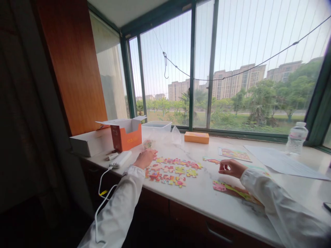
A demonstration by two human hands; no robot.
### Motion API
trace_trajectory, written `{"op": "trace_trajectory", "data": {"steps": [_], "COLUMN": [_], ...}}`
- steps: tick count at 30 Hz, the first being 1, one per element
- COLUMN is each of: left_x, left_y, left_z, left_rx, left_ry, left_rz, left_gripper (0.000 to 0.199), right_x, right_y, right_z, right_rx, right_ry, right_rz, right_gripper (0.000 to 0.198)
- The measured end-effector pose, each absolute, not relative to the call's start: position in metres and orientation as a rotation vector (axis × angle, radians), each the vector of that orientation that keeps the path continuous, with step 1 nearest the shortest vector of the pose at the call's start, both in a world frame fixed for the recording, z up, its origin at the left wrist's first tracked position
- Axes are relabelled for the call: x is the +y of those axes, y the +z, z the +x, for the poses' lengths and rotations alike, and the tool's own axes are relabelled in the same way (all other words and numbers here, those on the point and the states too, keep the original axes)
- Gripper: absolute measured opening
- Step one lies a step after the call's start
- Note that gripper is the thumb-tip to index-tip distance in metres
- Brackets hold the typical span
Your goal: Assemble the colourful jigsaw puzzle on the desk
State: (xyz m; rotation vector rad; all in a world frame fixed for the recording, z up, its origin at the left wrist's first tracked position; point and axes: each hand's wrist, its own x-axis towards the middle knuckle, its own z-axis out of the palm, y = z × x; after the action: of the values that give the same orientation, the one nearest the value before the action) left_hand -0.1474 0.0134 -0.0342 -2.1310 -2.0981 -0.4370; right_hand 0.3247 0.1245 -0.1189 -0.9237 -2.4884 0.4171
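While loose puzzle pieces (168,168) are lying on the desk (196,187) beside the left hand (145,158), whose grip is hiding any opening or hold, the right hand (232,168) is forming a finger ring, contents unclear; presumably light, stiffish card, the pieces are inviting edge pinches.

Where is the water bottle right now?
In the head view, the water bottle stands toward the right of the white tabletop, near the green window frame, just behind the white paper.

On the table (198,191), puzzle pieces (179,170) lie lower centre, a box (126,137) behind them at left, a bottle (296,138) far right.
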Motion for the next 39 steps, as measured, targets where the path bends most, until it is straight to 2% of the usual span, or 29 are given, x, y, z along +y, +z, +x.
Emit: {"op": "trace_trajectory", "data": {"steps": [3, 6, 9, 12, 18, 22, 25, 29, 33, 39], "left_x": [0.013, 0.022, 0.036, 0.046, 0.052, 0.052, 0.050, 0.045, 0.041, 0.034], "left_y": [-0.043, -0.059, -0.069, -0.070, -0.075, -0.085, -0.088, -0.086, -0.080, -0.059], "left_z": [-0.195, -0.222, -0.229, -0.225, -0.224, -0.230, -0.233, -0.235, -0.231, -0.197], "left_rx": [-2.196, -2.258, -2.249, -2.211, -2.046, -1.898, -1.789, -1.709, -1.716, -1.606], "left_ry": [-0.435, -0.411, -0.358, -0.318, -0.349, -0.454, -0.485, -0.473, -0.469, -0.404], "left_rz": [-2.053, -2.046, -2.137, -2.227, -2.304, -2.305, -2.327, -2.259, -2.215, -2.174], "left_gripper": [0.038, 0.044, 0.050, 0.054, 0.045, 0.039, 0.039, 0.042, 0.041, 0.041], "right_x": [0.119, 0.107, 0.097, 0.094, 0.111, 0.132, 0.146, 0.153, 0.151, 0.152], "right_y": [-0.113, -0.097, -0.075, -0.056, -0.052, -0.071, -0.084, -0.088, -0.081, -0.066], "right_z": [0.308, 0.269, 0.210, 0.138, 0.008, -0.042, -0.059, -0.065, -0.058, -0.015], "right_rx": [-2.431, -2.466, -2.577, -2.621, -2.586, -2.569, -2.564, -2.546, -2.496, -2.472], "right_ry": [0.336, 0.226, 0.181, 0.156, 0.228, 0.338, 0.384, 0.379, 0.378, 0.414], "right_rz": [-0.938, -0.952, -0.943, -0.932, -0.993, -1.071, -1.044, -0.989, -0.907, -0.726], "right_gripper": [0.043, 0.030, 0.016, 0.012, 0.023, 0.041, 0.049, 0.043, 0.046, 0.038]}}
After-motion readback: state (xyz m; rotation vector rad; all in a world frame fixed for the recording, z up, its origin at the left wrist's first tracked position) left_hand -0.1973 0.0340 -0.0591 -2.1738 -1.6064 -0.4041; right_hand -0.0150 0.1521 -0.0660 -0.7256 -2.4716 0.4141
